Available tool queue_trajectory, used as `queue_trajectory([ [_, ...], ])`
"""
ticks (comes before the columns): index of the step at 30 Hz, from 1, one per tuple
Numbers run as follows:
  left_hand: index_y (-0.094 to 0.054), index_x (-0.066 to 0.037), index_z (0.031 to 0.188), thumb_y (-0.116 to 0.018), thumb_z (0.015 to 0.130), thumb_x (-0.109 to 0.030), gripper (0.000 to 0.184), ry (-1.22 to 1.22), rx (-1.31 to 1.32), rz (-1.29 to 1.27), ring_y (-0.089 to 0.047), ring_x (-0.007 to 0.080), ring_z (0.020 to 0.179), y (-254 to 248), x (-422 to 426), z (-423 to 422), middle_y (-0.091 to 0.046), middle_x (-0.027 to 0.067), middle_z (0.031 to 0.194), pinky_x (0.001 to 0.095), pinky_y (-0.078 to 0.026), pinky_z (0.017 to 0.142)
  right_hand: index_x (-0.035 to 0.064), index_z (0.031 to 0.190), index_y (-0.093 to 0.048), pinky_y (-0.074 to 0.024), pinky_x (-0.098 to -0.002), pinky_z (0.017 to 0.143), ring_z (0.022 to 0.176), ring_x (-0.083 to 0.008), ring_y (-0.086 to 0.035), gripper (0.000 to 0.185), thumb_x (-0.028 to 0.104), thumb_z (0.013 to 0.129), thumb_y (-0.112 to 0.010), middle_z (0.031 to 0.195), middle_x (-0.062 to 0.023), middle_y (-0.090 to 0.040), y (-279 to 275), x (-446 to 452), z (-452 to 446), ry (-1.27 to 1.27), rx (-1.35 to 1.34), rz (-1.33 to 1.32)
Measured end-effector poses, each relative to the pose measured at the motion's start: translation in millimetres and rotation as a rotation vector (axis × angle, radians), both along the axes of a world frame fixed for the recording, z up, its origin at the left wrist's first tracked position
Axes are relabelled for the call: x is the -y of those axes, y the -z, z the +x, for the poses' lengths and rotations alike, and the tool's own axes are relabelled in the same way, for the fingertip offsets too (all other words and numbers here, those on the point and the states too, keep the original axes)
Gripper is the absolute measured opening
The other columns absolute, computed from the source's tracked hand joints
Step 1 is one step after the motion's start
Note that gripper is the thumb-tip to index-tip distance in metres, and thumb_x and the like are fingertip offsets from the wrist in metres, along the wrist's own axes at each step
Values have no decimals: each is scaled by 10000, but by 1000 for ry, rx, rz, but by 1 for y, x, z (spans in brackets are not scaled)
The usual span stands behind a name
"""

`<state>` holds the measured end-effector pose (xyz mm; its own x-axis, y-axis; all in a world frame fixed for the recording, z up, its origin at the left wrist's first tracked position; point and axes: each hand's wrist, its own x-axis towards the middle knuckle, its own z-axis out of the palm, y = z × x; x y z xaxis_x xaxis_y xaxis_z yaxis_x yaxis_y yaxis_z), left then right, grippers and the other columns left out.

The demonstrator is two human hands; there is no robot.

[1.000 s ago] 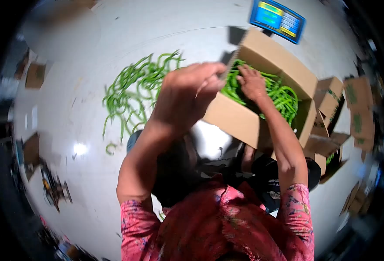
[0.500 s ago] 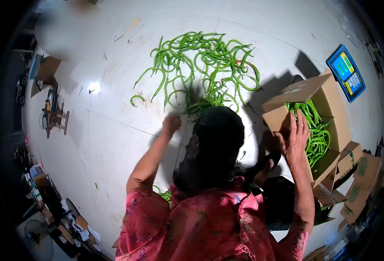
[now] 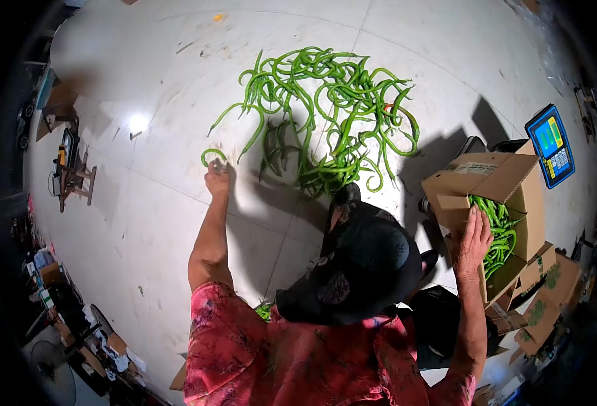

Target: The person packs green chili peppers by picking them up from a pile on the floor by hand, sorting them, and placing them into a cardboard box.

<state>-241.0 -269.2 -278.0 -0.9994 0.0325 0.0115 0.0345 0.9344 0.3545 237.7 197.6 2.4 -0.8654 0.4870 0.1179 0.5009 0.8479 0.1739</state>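
Observation:
Stretched out to the left, my left hand [image 3: 218,181] has its fingers closed at one end of a single curved green chili pepper [image 3: 207,153] on the floor. My right hand [image 3: 471,242] grips the side wall of an open cardboard box [image 3: 530,227], its fingers over the rim. Inside that box lie many green chili peppers [image 3: 501,258], partly hidden by the hand and wall. A loose spread of long green chili peppers [image 3: 342,145] covers the floor ahead, with one reddish pepper [image 3: 388,108] at its right side.
A blue-framed scale display [image 3: 550,145] stands behind the box. More cardboard boxes [image 3: 548,298] are at the right. A small wooden stool [image 3: 75,177] stands at the left, and clutter with a fan [image 3: 53,369] is at the lower left. Some peppers [image 3: 264,311] show beside my left sleeve.
My left hand has moved left and forward, from near the pepper spread to the lone curved pepper. My head has tilted and shifted right. The right hand stays on the box.

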Motion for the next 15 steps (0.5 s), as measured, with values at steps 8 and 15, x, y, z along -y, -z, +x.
queue_trajectory([
  [8, -672, -78, 985, -587, 771, -286, 310, -3, 128, -199, -620, 372, 927, 18, -32, -25, -659, 194, 930, 481, -488, 831, 25, 1412, -308, -341, -469, 977, 1221, -349, -446, 747, 148, 787, -698, 1373, -154, -463, -4, 2, -5, 7, -1, -62],
  [15, -616, -37, 737, -598, 752, -109, 76, 443, 8, 21, -608, 394, 761, 27, -69, -3, -623, 190, 765, 487, -482, 709, 11, 1399, -322, -359, -479, 965, 1177, -369, -472, 727, 157, 800, -708, 1313, -176, -503, 2, 2, -5, 21, -19, -39],
])
